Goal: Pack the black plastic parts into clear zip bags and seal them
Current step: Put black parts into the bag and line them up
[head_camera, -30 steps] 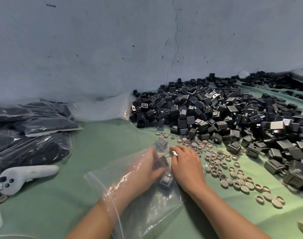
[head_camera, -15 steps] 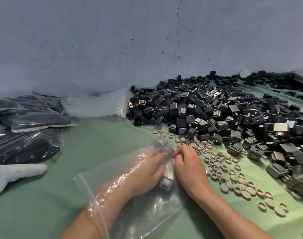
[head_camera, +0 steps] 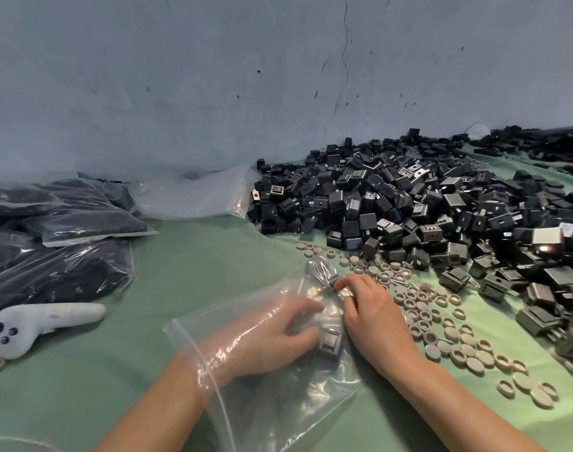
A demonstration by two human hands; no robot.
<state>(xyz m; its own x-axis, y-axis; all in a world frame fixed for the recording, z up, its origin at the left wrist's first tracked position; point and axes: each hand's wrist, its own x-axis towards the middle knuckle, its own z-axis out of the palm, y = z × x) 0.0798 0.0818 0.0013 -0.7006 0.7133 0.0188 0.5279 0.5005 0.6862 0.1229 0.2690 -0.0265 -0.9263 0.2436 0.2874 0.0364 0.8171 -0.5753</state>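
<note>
**Both hands at the zip bag**

Head view: the left hand (head_camera: 272, 337) is inside the clear zip bag (head_camera: 278, 402), which lies on the green worktop (head_camera: 197, 272). Its grip is half curled, the thumb tip against a black part (head_camera: 330, 342) in the bag; I cannot tell whether it holds the part. The right hand (head_camera: 373, 321) is outside the bag, just right of the left, its grip closed in a pinch on the bag's far corner. Just right of that grip lie beige rings (head_camera: 441, 334). Beyond them rises the pile of black parts (head_camera: 425, 207). Well left of the left grip sit filled bags (head_camera: 66, 249) and a white controller (head_camera: 40, 321).
</note>
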